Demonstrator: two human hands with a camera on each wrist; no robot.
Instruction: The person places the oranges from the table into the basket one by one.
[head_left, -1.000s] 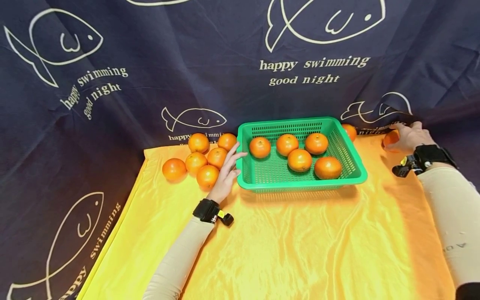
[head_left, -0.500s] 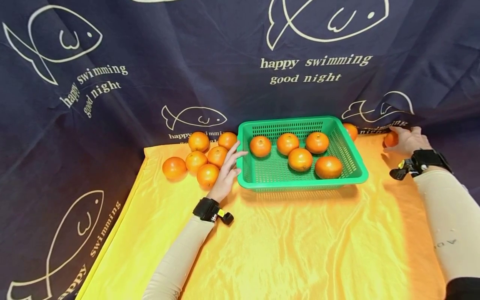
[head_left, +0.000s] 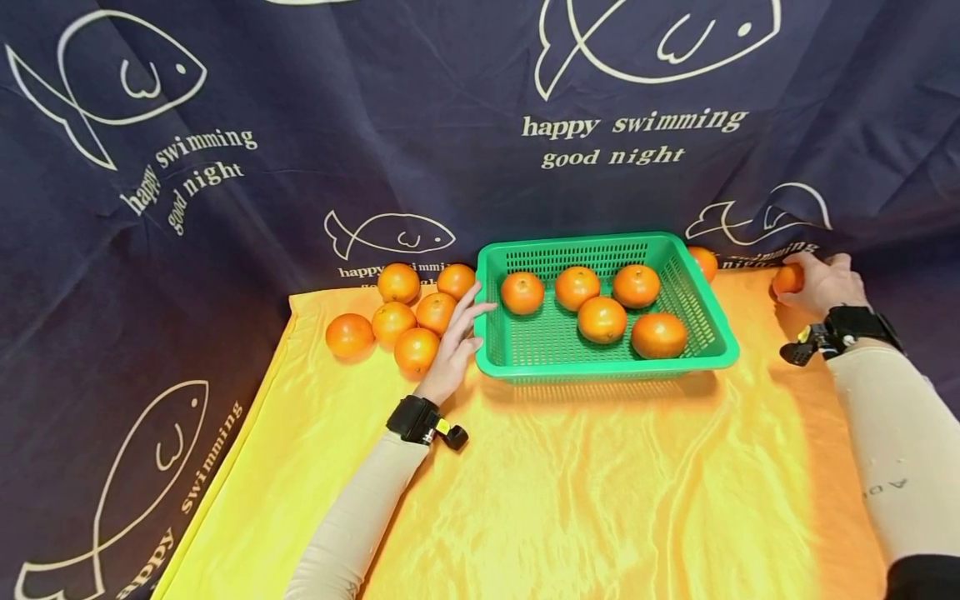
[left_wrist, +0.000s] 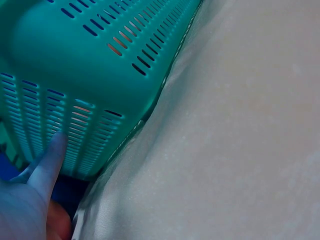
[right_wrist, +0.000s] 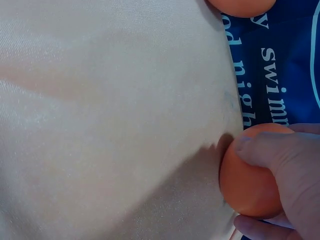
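A green plastic basket (head_left: 604,365) sits on the yellow cloth with several oranges in it. My left hand (head_left: 468,321) lies against its left wall with straight fingers; one finger (left_wrist: 50,160) touches the slotted basket wall (left_wrist: 100,75). A cluster of several oranges (head_left: 415,350) lies just left of that hand. At the back right my right hand (head_left: 813,275) grips a single orange (head_left: 787,278) at the edge of the cloth. In the right wrist view the fingers (right_wrist: 280,155) curl round this orange (right_wrist: 250,172).
Another orange (head_left: 703,260) lies behind the basket's right corner, near the held one, and shows as an orange (right_wrist: 242,6) at the top of the right wrist view. A dark blue fish-print curtain (head_left: 450,125) hangs close behind. The yellow cloth (head_left: 585,483) spreads out in front.
My right hand has drawn a little closer round the orange at the back right, which has barely shifted. The left hand and the basket have not moved.
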